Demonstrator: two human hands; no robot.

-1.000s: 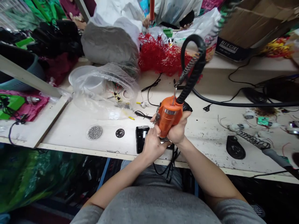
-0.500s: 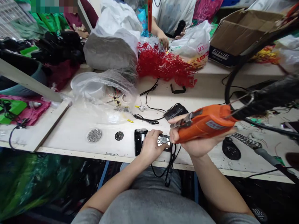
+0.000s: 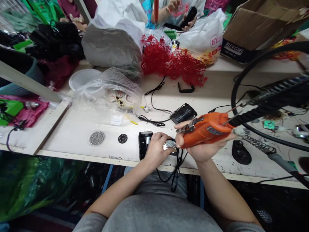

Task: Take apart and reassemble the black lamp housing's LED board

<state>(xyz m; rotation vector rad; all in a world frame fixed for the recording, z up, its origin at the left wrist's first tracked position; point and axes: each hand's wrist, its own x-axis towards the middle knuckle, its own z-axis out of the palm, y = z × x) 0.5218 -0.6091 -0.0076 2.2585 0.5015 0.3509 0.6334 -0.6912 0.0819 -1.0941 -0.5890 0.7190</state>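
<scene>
My right hand (image 3: 201, 148) is wrapped around an orange electric screwdriver (image 3: 207, 129), which lies nearly level with its tip pointing left. A thick black cable (image 3: 267, 104) runs off to the right from its rear end. My left hand (image 3: 155, 149) pinches a small metal part (image 3: 169, 144) against a black device (image 3: 144, 143) lying at the near edge of the white workbench (image 3: 72, 132). The tool's tip sits right beside that metal part. Black wires (image 3: 175, 170) hang over the bench edge below both hands.
A small dish of screws (image 3: 96, 137) and a black disc (image 3: 122, 138) lie left of the device. Behind are a black box (image 3: 183, 113), a clear plastic bag (image 3: 108, 93), red netting (image 3: 171, 62) and a cardboard box (image 3: 256, 27). Another person's hands (image 3: 173, 6) work across the bench.
My right hand swung the orange tool from upright down to nearly level, tip now beside the metal part. My left hand stayed on the black device.
</scene>
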